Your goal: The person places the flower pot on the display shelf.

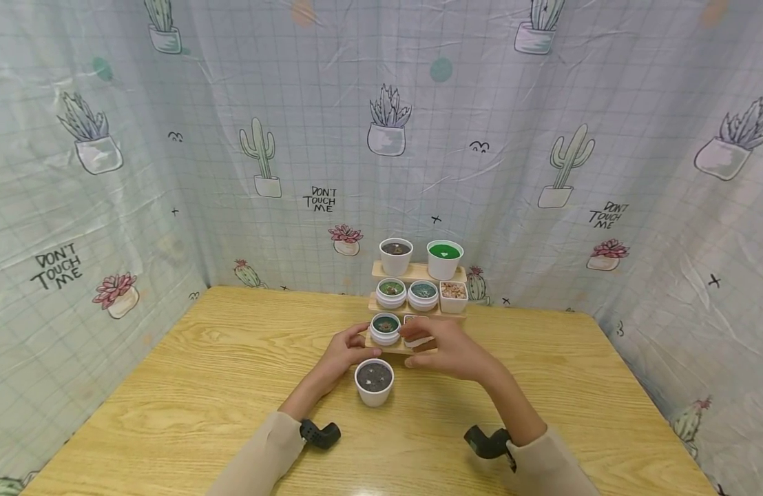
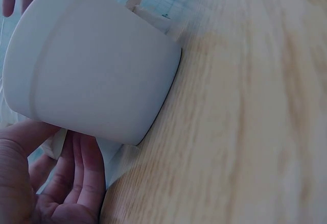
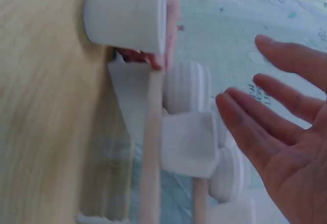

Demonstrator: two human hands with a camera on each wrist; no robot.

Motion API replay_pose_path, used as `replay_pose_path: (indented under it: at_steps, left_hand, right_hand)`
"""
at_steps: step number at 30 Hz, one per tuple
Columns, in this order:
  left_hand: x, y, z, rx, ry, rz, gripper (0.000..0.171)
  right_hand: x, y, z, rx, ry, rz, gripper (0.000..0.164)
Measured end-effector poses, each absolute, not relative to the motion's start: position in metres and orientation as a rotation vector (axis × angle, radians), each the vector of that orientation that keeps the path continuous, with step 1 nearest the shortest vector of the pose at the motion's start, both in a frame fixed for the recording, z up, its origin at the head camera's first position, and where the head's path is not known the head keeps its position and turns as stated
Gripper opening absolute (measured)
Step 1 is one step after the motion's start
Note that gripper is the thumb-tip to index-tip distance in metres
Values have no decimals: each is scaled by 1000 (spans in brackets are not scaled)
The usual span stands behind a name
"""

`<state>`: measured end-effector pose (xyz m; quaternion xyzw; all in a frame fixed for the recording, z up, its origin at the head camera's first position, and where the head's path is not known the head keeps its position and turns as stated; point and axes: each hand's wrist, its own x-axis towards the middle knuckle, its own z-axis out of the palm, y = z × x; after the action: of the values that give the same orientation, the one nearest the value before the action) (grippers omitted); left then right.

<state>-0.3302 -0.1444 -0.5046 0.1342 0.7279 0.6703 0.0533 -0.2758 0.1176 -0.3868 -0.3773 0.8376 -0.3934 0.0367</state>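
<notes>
A small three-tier wooden stand (image 1: 390, 349) holds white pots in rows. My left hand (image 1: 343, 355) grips the left end of its lowest tier, thumb at the front and fingers round the side. That tier carries a round ribbed pot (image 1: 385, 331) with a dark green top, and a square white pot (image 3: 189, 143) beside it. Over the square pot, partly covering it in the head view, is my right hand (image 1: 446, 348), fingers spread and holding nothing. A white pot with dark grey filling (image 1: 374, 380) stands on the table in front of the stand, near my left wrist.
On the middle tier are two round pots, one green-topped (image 1: 391, 292) and one blue-green (image 1: 423, 294), plus a square pot of pebbles (image 1: 453, 295). The top tier bears a brown-filled pot (image 1: 396, 256) and a bright green one (image 1: 445, 259). A printed curtain (image 1: 319, 138) encloses the wooden table (image 1: 233, 358).
</notes>
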Motion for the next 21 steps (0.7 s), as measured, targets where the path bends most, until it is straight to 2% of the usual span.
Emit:
replay_pose_path:
  at_steps: [4,12,21]
  left_hand:
    - [-331,-145,-506,424,2208,2045,72]
    - [-331,-146,-507,455,2210,2043,71]
    - [-332,-148,-507,468,2201,2026,69]
  right_hand:
    - [-277,110,-395,-1164,2443,-1247,50]
    - [-277,96,-409,-1177,2393,-1253,67]
    - [-276,83,-420,-1238,2411,-1202,71]
